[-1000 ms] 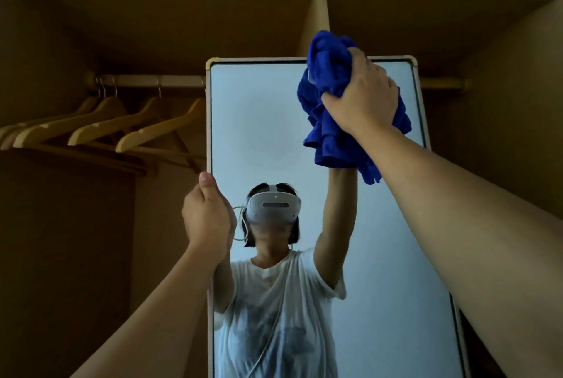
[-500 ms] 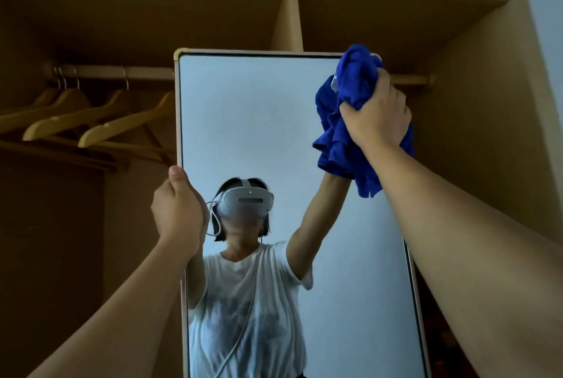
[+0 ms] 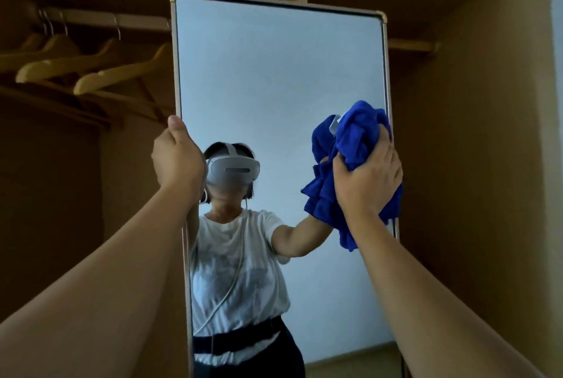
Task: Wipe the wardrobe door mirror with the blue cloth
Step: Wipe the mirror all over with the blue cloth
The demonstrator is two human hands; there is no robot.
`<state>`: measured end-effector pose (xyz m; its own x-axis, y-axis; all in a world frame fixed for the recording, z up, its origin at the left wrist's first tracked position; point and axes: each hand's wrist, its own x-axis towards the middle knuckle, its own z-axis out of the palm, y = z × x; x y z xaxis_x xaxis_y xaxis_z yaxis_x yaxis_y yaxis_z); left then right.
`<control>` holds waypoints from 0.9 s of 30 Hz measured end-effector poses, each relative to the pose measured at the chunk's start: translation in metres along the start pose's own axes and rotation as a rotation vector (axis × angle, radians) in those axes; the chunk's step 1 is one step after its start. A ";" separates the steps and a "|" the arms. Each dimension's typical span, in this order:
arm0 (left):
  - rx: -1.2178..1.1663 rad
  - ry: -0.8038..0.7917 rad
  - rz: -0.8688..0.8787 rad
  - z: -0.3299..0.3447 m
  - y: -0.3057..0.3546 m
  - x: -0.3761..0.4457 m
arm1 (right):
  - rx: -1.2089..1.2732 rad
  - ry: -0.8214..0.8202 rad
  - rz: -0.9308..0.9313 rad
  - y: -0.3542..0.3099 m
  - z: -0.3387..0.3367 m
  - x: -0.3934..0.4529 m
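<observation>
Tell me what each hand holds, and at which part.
The right hand grips the bunched blue cloth around its middle, against the mirror. The left hand grips the mirror's left edge.

From here I see the mirror (image 3: 274,79) as smooth, glossy glass, set in a thin pale frame (image 3: 173,52) with a satin look; whether that frame is metal or plastic I cannot tell. The blue cloth (image 3: 350,146) is soft, matt, fuzzy fabric, heavily crumpled. The hangers (image 3: 100,79) look like smooth pale wood with thin metal hooks. The wardrobe panels (image 3: 475,164) are matt brown board.
</observation>
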<state>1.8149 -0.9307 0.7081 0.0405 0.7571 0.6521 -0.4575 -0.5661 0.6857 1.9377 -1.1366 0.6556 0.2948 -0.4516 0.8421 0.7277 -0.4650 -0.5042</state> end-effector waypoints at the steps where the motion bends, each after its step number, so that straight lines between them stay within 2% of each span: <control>1: 0.004 -0.009 -0.007 0.000 0.001 -0.001 | 0.000 -0.017 -0.015 -0.004 0.000 -0.009; 10: -0.146 -0.228 -0.076 -0.021 -0.003 -0.014 | 0.041 -0.242 -0.481 -0.064 0.015 -0.069; 12: -0.209 -0.296 -0.164 -0.029 -0.011 -0.023 | 0.028 -0.316 -0.597 -0.068 0.018 -0.084; 15: -0.287 -0.495 -0.389 -0.044 -0.037 -0.036 | -0.021 -0.402 -0.782 -0.064 0.020 -0.110; 16: -0.302 -0.517 -0.446 -0.049 -0.045 -0.040 | -0.052 -0.419 -0.826 -0.060 0.020 -0.117; 19: -0.352 -0.469 -0.479 -0.053 -0.060 -0.044 | -0.121 -0.451 -0.943 -0.051 0.017 -0.116; 21: -0.284 -0.427 -0.383 -0.051 -0.062 -0.045 | -0.128 -0.453 -1.015 -0.051 0.014 -0.095; 23: -0.204 -0.359 -0.289 -0.049 -0.067 -0.047 | -0.120 -0.426 -0.995 -0.054 0.013 -0.064; 27: -0.113 -0.266 -0.227 -0.044 -0.072 -0.049 | -0.180 -0.349 -0.714 -0.063 0.013 0.008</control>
<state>1.8068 -0.9132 0.6127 0.3752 0.7398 0.5585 -0.5050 -0.3421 0.7924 1.9021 -1.1010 0.6971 -0.0048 0.2496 0.9683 0.7113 -0.6797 0.1788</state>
